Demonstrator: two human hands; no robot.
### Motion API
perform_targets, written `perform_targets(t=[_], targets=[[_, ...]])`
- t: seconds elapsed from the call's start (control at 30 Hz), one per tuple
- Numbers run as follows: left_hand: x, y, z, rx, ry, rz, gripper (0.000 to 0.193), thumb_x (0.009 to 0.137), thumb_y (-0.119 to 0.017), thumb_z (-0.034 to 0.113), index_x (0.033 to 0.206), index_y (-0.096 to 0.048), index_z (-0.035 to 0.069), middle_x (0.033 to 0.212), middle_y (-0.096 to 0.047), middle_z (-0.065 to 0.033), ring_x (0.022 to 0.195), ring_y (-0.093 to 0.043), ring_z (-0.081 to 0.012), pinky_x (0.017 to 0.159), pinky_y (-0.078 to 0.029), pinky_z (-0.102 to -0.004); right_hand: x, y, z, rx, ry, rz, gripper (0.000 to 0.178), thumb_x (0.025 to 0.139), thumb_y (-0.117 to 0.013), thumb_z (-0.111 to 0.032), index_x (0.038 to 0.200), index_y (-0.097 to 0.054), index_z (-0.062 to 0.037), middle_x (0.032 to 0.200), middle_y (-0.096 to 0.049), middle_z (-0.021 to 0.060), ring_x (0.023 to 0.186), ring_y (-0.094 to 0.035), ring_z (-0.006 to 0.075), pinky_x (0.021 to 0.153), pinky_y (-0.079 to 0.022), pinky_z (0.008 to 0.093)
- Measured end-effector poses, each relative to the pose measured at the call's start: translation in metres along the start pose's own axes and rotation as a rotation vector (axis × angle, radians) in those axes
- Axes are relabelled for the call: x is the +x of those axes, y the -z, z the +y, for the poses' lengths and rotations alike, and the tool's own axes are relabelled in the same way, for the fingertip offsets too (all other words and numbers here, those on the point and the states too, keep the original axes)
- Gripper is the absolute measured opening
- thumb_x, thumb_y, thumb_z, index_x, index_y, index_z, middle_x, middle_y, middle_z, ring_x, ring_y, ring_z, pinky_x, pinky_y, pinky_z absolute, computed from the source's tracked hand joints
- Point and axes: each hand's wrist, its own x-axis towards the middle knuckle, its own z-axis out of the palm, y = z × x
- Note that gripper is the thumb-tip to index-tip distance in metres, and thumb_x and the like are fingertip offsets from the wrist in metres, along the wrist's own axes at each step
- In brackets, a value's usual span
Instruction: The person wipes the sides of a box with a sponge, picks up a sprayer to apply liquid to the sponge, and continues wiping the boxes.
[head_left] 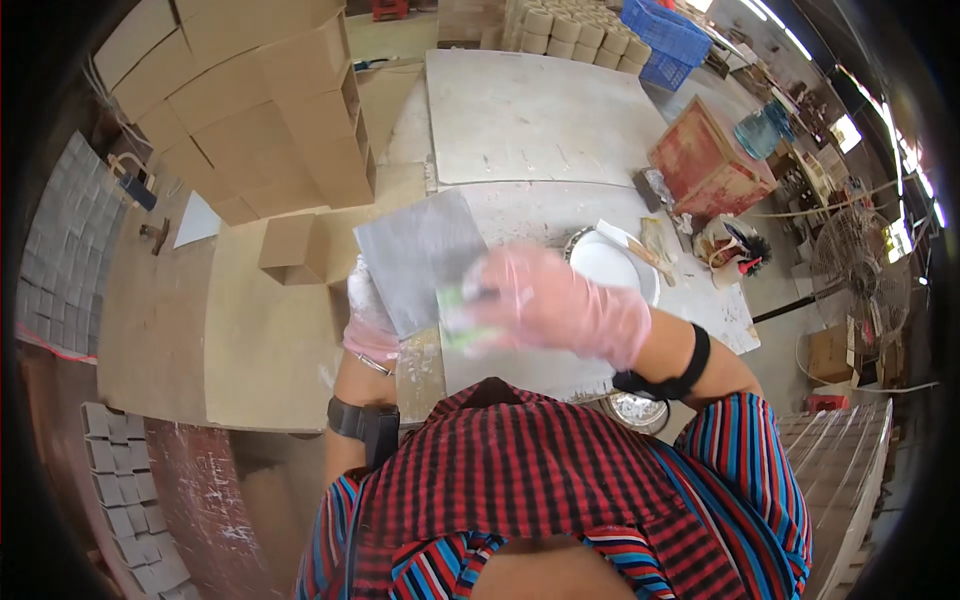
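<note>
My left hand [369, 315], in a thin pink glove smeared with white, is closed on the left edge of a flat-faced grey square piece [415, 255]. The piece is tilted over the table; I cannot tell whether it is a board or one side of a box. My right hand [535, 305], in a matching glove, is at its right edge and blurred by motion. Its fingers are wrapped round a green and white thing [458, 318] too smeared to name. Right beyond that hand stands a round tub [600, 265] of white material with a flat-bladed tool [635, 250] across its rim.
Stacked brown cardboard boxes [250, 140] rise at the left, with a single open box [293, 248] before them. At the right are a worn red wooden box [705, 155], a blue water bottle [762, 130] and a standing fan [860, 260]. Behind stand blue crates [668, 40].
</note>
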Motion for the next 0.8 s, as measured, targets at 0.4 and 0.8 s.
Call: perform_targets(t=[0.4, 0.8], targets=[[-0.009, -0.006, 0.024, 0.049, 0.052, 0.057, 0.052, 0.092, -0.039, 0.043, 0.128, -0.041, 0.005, 0.127, -0.047, -0.0145, 0.112, -0.050, -0.0298, 0.094, -0.042, -0.0461, 0.026, -0.010, -0.012, 0.109, -0.060, 0.040, 0.026, 0.073, -0.066, -0.037, 0.095, -0.064, -0.0224, 0.089, -0.055, 0.0024, 0.088, -0.056, 0.0199, 0.074, -0.049, 0.0338], [-0.050, -0.028, 0.024, 0.106, 0.185, 0.153, 0.055, 0.090, -0.044, 0.046, 0.126, -0.044, 0.005, 0.123, -0.050, -0.0131, 0.109, -0.052, -0.0289, 0.091, -0.046, -0.0423, 0.077, -0.007, 0.031, 0.184, -0.385, 0.181, 0.029, 0.074, -0.066, -0.032, 0.096, -0.065, -0.0139, 0.089, -0.058, 0.0071, 0.086, -0.057, 0.0233, 0.071, -0.048, 0.0337]])
